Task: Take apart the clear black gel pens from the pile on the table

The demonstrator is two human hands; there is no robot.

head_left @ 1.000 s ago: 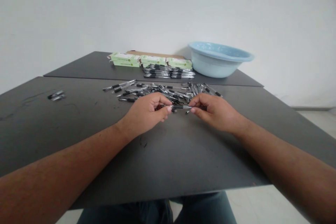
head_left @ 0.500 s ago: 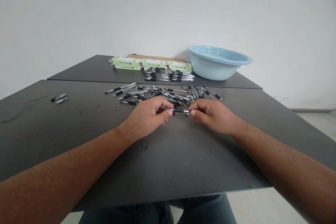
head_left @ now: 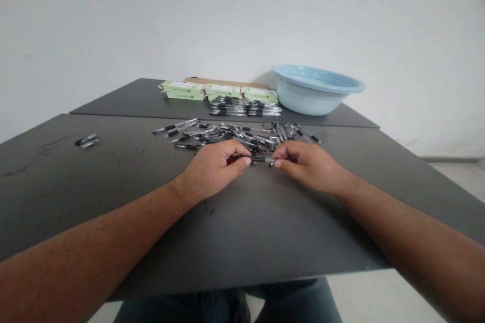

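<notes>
A black-and-clear pen (head_left: pixel 260 160) lies level between my two hands, just above the dark table (head_left: pixel 235 232). My left hand (head_left: pixel 217 167) pinches its left end with thumb and fingers closed. My right hand (head_left: pixel 307 164) pinches the right end the same way. Just beyond my fingers a loose heap of several similar pens (head_left: pixel 235 133) is spread across the table. The parts of the pen inside my fingers are hidden.
At the back lie three pale green boxes (head_left: pixel 217 92), a neat row of pens (head_left: pixel 244 106) in front of them, and a light blue basin (head_left: pixel 316 89) to the right. Two small pen pieces (head_left: pixel 87 140) lie at the far left. A seam divides two tabletops.
My hands have drawn closer together along the pen, so less of it shows between them. The view has shifted slightly; the pile and boxes stay put.
</notes>
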